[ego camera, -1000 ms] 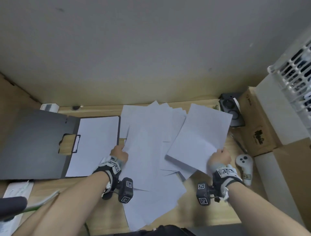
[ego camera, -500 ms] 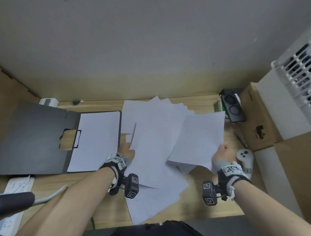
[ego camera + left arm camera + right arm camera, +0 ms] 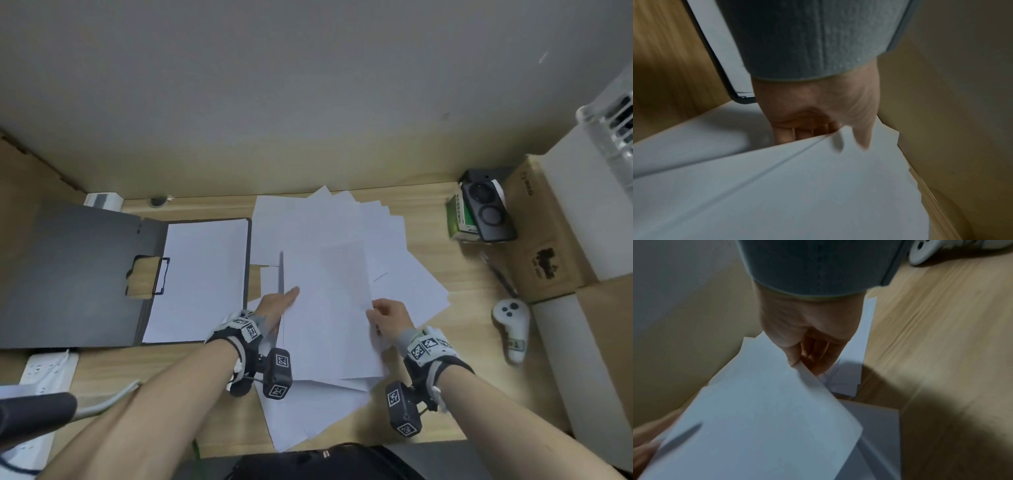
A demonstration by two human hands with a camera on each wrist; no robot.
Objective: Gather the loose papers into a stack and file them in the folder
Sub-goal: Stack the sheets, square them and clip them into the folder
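The right hand (image 3: 807,331) has a pinching grip on the near right edge of a sheet (image 3: 760,410), thumb on top and fingers curled under it; the sheet is lifted off the rest. The left hand (image 3: 274,308) takes the same bundle's left edge — thumb (image 3: 863,136) lies straight on top, fingers (image 3: 785,136) go under the paper. How far they curl is hidden by the sheet, though the grip reads as a clasp between thumb and fingers. In the left wrist view a second edge runs below the top sheet, so more than one is held; how many I cannot tell.

Under both hands the loose papers (image 3: 342,222) lie fanned across the middle of the table (image 3: 462,274), some reaching the far edge by the wall, others trailing to the near edge. Just left of them the folder (image 3: 85,274) lies open and flat, one white page (image 3: 202,274) on its right half, a clip (image 3: 159,275) at the fold.

To the right, apart from the papers — a white controller (image 3: 510,322), a pen (image 3: 498,277), a dark device (image 3: 488,214) and boxes (image 3: 544,246). A power strip (image 3: 44,373) sits at the near left. Both wrist views are blurred.
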